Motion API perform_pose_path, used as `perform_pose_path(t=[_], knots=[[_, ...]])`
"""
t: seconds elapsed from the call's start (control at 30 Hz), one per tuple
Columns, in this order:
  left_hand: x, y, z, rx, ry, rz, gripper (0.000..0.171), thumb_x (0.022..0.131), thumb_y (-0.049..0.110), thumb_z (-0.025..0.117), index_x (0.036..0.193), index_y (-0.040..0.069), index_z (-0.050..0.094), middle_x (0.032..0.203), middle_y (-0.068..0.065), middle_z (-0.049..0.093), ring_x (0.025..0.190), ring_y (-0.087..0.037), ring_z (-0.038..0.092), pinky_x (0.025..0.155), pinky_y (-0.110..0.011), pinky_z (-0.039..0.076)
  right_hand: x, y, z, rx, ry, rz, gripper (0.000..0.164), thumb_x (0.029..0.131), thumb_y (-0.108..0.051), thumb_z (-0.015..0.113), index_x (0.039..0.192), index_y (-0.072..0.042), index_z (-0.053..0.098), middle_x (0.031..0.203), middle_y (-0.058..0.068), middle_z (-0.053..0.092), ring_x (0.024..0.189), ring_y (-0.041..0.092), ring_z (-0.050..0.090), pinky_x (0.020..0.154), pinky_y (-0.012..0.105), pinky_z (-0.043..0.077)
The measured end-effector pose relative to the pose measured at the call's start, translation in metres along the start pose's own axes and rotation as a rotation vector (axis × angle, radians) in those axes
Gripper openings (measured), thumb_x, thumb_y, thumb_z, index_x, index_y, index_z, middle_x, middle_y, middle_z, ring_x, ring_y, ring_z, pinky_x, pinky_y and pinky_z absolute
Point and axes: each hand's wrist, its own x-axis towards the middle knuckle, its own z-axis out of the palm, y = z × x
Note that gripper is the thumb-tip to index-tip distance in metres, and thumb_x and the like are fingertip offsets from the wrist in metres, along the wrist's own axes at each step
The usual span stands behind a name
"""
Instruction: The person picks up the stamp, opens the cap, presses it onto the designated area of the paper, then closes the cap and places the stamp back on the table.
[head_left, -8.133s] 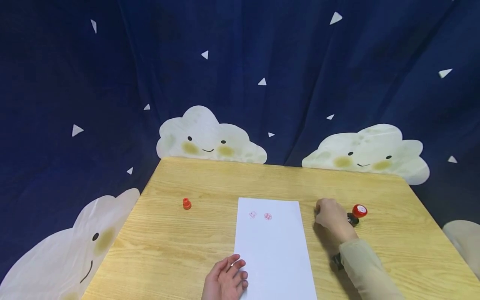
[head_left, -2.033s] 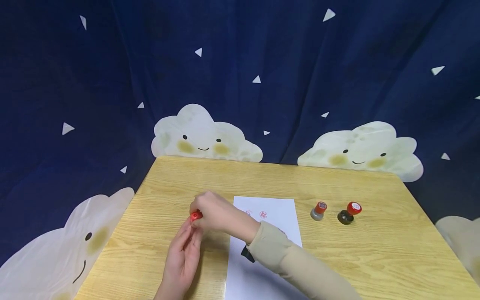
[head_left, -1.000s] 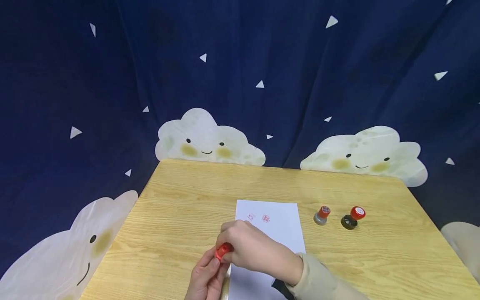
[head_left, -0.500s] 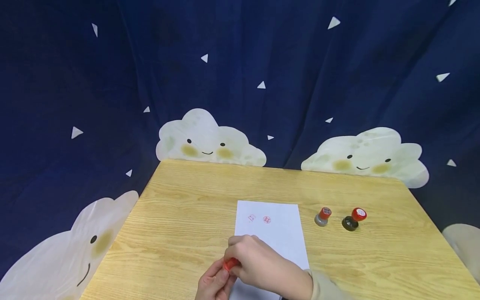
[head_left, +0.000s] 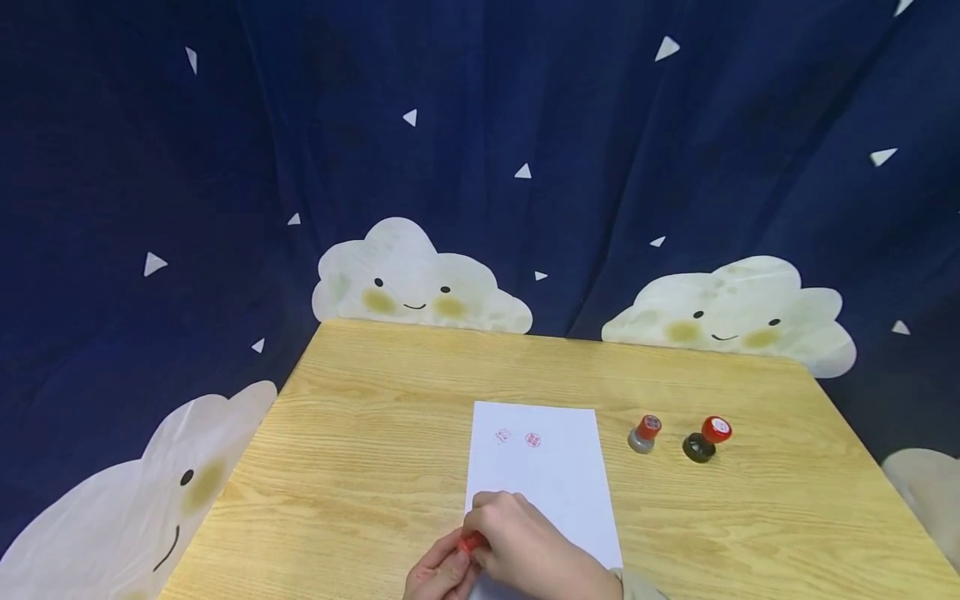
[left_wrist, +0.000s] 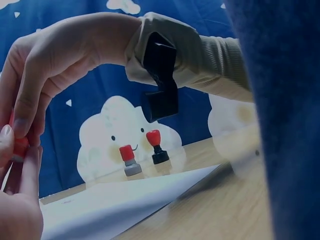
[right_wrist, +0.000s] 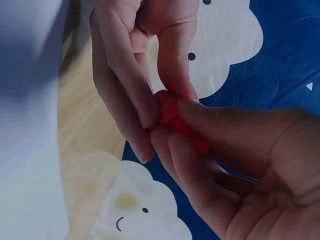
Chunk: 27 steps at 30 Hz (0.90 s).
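Observation:
Both hands meet over the lower left part of a white sheet of paper (head_left: 551,471). Between them is a small red stamp (head_left: 472,542), mostly covered by fingers. My right hand (head_left: 525,542) grips its upper end from above, and my left hand (head_left: 441,573) pinches the lower end. Seen from the right wrist, the red stamp (right_wrist: 182,127) is in the fingertips of both hands. Two red prints (head_left: 532,440) show near the paper's top edge.
To the right of the paper stand a grey stamp with a red top (head_left: 642,435) and a black stamp with a round red handle (head_left: 707,439). A dark blue curtain (head_left: 570,167) with clouds hangs behind the wooden table (head_left: 360,467).
My right hand has gone from beside the grey stamp to the red stamp at the left. Both hands have since brought that stamp right and nearer, over the paper's edge.

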Motion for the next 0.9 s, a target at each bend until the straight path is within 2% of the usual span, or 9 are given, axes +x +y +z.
perform_pose_path(t=[0.07,0.13,0.4,0.53,0.63,0.83,0.9], knots=[[0.0,-0.001,-0.001,0.03,0.019,0.002,0.032,0.092,-0.006,0.051,0.117,0.009,0.066,0.115,-0.009,0.065,0.111,-0.015,0.059,0.098,-0.024,0.044,-0.001,0.002,0.001,0.008,0.0,0.004,0.014,0.07,0.001,0.075,0.07,-0.012,0.071,0.065,-0.012,0.051,0.055,-0.006,0.04,0.048,0.002,0.035],[-0.001,-0.001,-0.001,0.06,0.011,0.0,0.033,0.093,-0.005,0.051,0.117,0.01,0.066,0.115,-0.008,0.065,0.111,-0.014,0.058,0.097,-0.023,0.044,-0.002,0.003,0.001,0.038,-0.004,0.011,0.014,0.07,0.001,0.075,0.072,-0.013,0.072,0.066,-0.012,0.053,0.056,-0.006,0.041,0.049,0.003,0.036],[0.002,0.002,-0.003,0.104,-0.162,0.004,0.038,0.094,-0.006,0.047,0.124,0.012,0.062,0.123,-0.009,0.061,0.117,-0.016,0.054,0.1,-0.028,0.041,-0.005,0.006,-0.006,0.177,-0.025,0.02,0.014,0.068,0.0,0.079,0.076,-0.011,0.074,0.07,-0.012,0.061,0.058,-0.007,0.046,0.048,0.004,0.041],[0.002,0.003,-0.002,0.103,-0.163,0.007,0.038,0.093,-0.007,0.048,0.124,0.011,0.062,0.122,-0.01,0.061,0.117,-0.017,0.054,0.1,-0.03,0.042,-0.004,0.008,-0.007,0.206,-0.045,0.029,0.016,0.067,0.001,0.079,0.077,-0.011,0.075,0.07,-0.012,0.062,0.058,-0.007,0.048,0.048,0.005,0.042],[0.001,0.004,0.002,0.124,-0.094,-0.006,0.037,0.092,-0.007,0.051,0.12,0.013,0.065,0.119,-0.009,0.063,0.114,-0.016,0.056,0.099,-0.029,0.043,-0.003,0.007,-0.007,0.201,-0.039,0.048,0.017,0.066,0.002,0.079,0.075,-0.012,0.075,0.069,-0.012,0.061,0.057,-0.006,0.048,0.048,0.006,0.042],[0.0,0.004,0.011,0.222,0.197,-0.001,0.029,0.085,-0.007,0.061,0.105,0.012,0.072,0.103,-0.01,0.069,0.101,-0.017,0.064,0.09,-0.028,0.051,-0.003,0.002,-0.008,0.153,0.008,0.12,0.01,0.07,0.0,0.077,0.071,-0.01,0.073,0.066,-0.011,0.057,0.056,-0.005,0.044,0.046,0.006,0.041],[0.001,0.003,0.01,0.208,0.212,0.006,0.029,0.085,-0.007,0.061,0.104,0.011,0.072,0.102,-0.01,0.069,0.101,-0.017,0.064,0.09,-0.028,0.051,-0.004,0.0,-0.009,0.148,0.035,0.117,0.008,0.073,-0.002,0.076,0.072,-0.009,0.072,0.066,-0.011,0.056,0.057,-0.005,0.044,0.046,0.006,0.04]])
